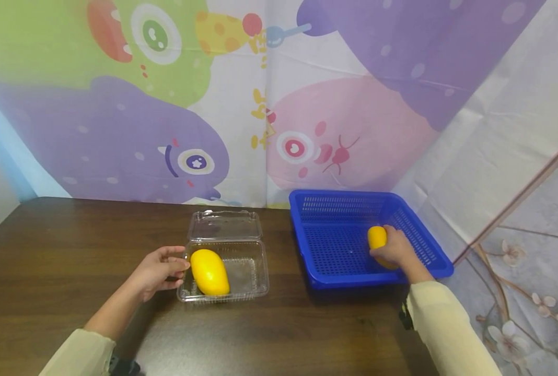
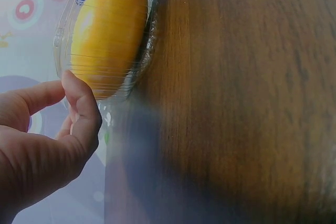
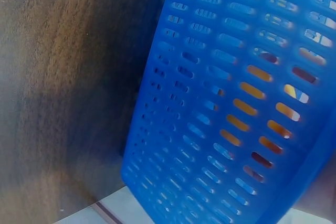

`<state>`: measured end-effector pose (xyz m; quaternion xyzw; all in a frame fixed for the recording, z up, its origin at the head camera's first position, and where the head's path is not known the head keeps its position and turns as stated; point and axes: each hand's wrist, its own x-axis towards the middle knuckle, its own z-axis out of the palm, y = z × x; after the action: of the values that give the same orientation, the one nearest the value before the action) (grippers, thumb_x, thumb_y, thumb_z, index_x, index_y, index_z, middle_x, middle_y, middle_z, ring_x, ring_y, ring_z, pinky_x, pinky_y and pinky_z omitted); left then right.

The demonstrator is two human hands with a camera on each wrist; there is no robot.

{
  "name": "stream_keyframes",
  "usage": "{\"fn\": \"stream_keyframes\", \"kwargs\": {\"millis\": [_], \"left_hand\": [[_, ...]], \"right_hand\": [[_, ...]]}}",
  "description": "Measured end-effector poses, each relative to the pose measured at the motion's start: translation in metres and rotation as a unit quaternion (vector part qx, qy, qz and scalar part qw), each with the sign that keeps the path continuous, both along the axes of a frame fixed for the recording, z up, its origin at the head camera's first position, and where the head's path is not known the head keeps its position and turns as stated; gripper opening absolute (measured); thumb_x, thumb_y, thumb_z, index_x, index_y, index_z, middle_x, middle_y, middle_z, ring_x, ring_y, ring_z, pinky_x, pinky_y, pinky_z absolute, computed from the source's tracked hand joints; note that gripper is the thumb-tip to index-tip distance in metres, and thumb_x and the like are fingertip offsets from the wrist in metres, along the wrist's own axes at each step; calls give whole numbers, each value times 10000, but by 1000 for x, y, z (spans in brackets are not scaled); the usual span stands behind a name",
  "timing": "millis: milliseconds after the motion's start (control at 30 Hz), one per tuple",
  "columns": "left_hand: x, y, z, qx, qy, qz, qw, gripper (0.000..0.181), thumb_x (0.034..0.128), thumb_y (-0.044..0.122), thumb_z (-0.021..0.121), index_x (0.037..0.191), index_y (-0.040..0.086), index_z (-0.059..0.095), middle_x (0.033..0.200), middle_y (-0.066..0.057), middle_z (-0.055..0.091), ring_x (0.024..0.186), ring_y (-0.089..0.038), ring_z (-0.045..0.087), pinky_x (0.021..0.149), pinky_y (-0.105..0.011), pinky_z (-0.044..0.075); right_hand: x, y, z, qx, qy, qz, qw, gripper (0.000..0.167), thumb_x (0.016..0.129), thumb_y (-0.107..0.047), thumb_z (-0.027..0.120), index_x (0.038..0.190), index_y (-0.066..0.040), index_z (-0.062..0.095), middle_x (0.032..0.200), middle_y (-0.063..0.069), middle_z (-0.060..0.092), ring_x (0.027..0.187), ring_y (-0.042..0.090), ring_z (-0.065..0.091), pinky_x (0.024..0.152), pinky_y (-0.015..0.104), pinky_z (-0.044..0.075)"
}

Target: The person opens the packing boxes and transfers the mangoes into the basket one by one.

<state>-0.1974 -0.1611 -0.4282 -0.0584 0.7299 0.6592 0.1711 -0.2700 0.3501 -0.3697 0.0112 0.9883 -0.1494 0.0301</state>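
Observation:
A clear plastic clamshell box [image 1: 246,266] lies with its lid [image 1: 224,225] folded back, and a yellow mango [image 1: 210,272] sits in its left half. My left hand [image 1: 159,271] pinches the box's left rim between thumb and fingers; the left wrist view shows the fingertips [image 2: 71,80] at that rim, beside the mango [image 2: 110,30]. Inside the blue plastic basket [image 1: 314,279], at its right side, my right hand [image 1: 398,250] grips a second yellow mango [image 1: 377,237]. The right wrist view shows mostly the basket's slotted wall [image 3: 210,103], with yellow visible through several slots.
Box and basket stand side by side on a dark wooden table [image 1: 81,245], a gap between them. A cartoon-printed cloth [image 1: 241,104] hangs behind the table. To the right, a flower-patterned wall covering [image 1: 519,261] comes close to the basket.

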Motion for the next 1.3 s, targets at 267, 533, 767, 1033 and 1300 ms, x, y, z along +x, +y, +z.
{"fn": "stream_keyframes", "kwargs": {"millis": [267, 533, 767, 1033, 1300], "left_hand": [[0, 0, -1, -38, 22, 1, 10000, 614, 910, 115, 578, 1406, -39, 251, 961, -52, 557, 745, -132, 550, 652, -238, 557], [0, -1, -1, -54, 49, -1, 10000, 626, 909, 128, 584, 1412, -33, 249, 982, -59, 558, 747, -128, 551, 650, -232, 555], [0, 0, -1, -54, 1, 20, 10000, 628, 906, 128, 591, 1411, -30, 254, 962, -39, 553, 746, -128, 550, 650, -231, 555], [1, -1, 0, -31, -14, -10, 10000, 631, 906, 125, 589, 1414, -25, 249, 950, -20, 553, 749, -117, 550, 650, -230, 551], [1, 0, 0, -1, -23, 18, 10000, 627, 904, 125, 591, 1411, -23, 254, 935, -12, 550, 743, -118, 548, 651, -229, 552]], "right_hand": [[-3, 4, -2, 5, -35, -65, 10000, 823, 728, -201, 728, 1335, 158, 302, 1153, 386, 452, 996, 456, 491, 849, 547, 456], [-5, 7, -4, -17, -17, -55, 10000, 822, 730, -201, 721, 1341, 152, 300, 1149, 383, 454, 1002, 459, 489, 864, 557, 447], [-5, 8, -6, 27, -27, -44, 10000, 816, 712, -202, 732, 1323, 152, 323, 1120, 377, 474, 977, 455, 502, 843, 549, 454], [-11, 11, -4, -75, -185, -112, 9997, 833, 737, -200, 704, 1358, 151, 276, 1197, 394, 442, 1039, 481, 482, 891, 570, 436], [-13, 12, -7, -63, -264, -143, 9995, 831, 734, -196, 711, 1355, 148, 278, 1165, 387, 445, 1003, 458, 487, 877, 559, 443]]}}
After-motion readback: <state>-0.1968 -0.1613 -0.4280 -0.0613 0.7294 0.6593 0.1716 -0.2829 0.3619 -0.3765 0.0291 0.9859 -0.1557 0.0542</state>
